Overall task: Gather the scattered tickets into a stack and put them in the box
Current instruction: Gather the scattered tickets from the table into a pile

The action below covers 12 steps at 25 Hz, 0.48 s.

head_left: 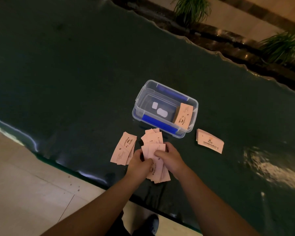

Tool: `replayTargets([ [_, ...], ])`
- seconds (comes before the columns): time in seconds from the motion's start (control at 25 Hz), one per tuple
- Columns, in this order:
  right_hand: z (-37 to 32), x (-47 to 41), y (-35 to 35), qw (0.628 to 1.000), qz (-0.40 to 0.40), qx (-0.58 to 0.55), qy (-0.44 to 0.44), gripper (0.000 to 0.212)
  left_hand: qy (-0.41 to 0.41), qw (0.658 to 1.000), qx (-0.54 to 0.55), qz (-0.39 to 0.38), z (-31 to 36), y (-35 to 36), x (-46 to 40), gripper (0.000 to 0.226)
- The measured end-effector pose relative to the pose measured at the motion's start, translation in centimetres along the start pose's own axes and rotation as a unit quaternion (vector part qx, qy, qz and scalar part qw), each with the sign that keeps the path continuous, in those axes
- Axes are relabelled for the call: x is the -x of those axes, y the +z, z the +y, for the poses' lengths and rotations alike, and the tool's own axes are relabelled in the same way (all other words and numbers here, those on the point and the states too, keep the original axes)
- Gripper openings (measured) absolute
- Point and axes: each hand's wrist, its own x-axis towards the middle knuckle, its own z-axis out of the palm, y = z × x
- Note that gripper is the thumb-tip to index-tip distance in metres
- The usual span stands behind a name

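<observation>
Near the box (163,92), both hands (170,158) clutch fanned tickets (157,150).

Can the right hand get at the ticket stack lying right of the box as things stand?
Probably yes, once freed. The right hand is busy holding the gathered tickets with the left hand. The stack lies alone on bare table, nothing between.

Overall: dim, warm indoor light, grainy.
Glare: bright streaks on the glossy dark table (271,169) at right and along its near-left edge.
Edges: wide-angle bending; plants (192,9) soft.
Centre: tickets (156,160) readable, slightly blurred.
</observation>
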Motion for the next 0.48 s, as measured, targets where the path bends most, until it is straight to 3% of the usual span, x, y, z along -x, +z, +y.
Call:
replayTargets([
  [0.08,0.2,0.1,0.1,1.000,-0.005,-0.008,0.004,0.040,0.056,0.996,-0.064,0.006,-0.2,-1.3,-0.2,0.043],
  [0.2,0.7,0.5,0.1,0.999,-0.016,-0.026,0.015,0.041,0.123,0.958,-0.219,0.140,-0.8,-4.1,-1.3,0.055],
  [0.28,1.0,0.6,0.1,0.998,-0.015,-0.049,0.021,0.036,0.117,0.926,-0.310,0.183,-1.1,-5.6,-1.9,0.068],
  [0.48,1.4,0.9,-0.2,0.996,-0.009,-0.082,0.029,0.038,0.059,0.885,-0.430,0.170,-0.7,-6.4,-3.2,0.090],
])
